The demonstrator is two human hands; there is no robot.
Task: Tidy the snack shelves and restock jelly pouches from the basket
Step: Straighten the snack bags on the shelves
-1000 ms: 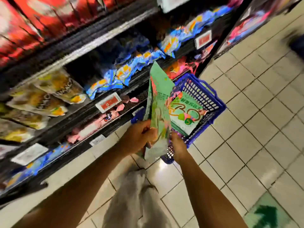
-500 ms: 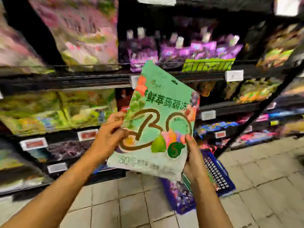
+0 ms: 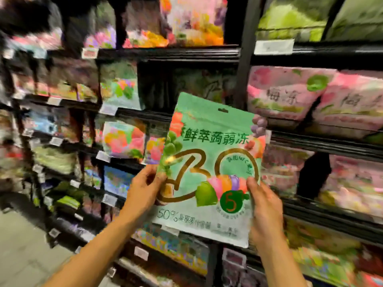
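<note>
A large green jelly pouch (image 3: 209, 162) with fruit pictures and a gold "30" is held upright in front of the snack shelves. My left hand (image 3: 143, 187) pinches its left edge, thumb on the front. My right hand (image 3: 264, 206) grips its lower right edge. Behind the pouch's top is a dark gap (image 3: 186, 88) in the middle shelf, with a similar green pouch (image 3: 120, 90) standing to the left of it. The basket is out of view.
Black shelves (image 3: 170, 53) packed with blurred snack bags fill the view. Pink pouches (image 3: 294, 94) lie on the right section. A black upright post (image 3: 244, 54) divides the sections. White price tags (image 3: 273, 47) line the shelf edges. Tiled floor (image 3: 22, 251) shows at lower left.
My view has swung up from the blue basket on the floor to the shelves. Both hands have lifted the green pouch upward and closer to the middle shelf.
</note>
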